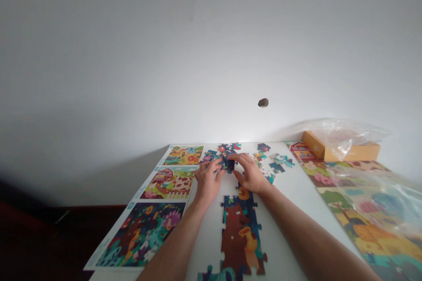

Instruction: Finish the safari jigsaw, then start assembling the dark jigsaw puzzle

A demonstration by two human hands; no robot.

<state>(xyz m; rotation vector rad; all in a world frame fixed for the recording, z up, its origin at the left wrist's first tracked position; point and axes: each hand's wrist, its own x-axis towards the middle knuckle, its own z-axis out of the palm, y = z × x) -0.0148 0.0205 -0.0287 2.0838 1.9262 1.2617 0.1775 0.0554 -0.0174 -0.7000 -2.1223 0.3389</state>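
Observation:
A dark blue puzzle piece [230,165] shows between my two hands, at the loose pile toward the back of the table. My left hand [208,180] has its thumb and fingers curled at the piece's left side. Opposite it, my right hand [249,173] reaches over with fingers stretched and thumb apart, its fingertips close to the piece's upper edge. Loose puzzle pieces [227,147] lie beyond my fingers. Nearer to me is a joined puzzle section [235,237] with a brown bear and a yellow jar; my right wrist partly covers its upper end.
A reference sheet [166,184] with three pictures lies at the left edge of the white table [206,237]. More loose pieces [278,162] are scattered at back right. Farther right are an orange box [349,152], clear plastic [346,134] and a printed picture sheet [343,202]. A wall [211,74] stands behind.

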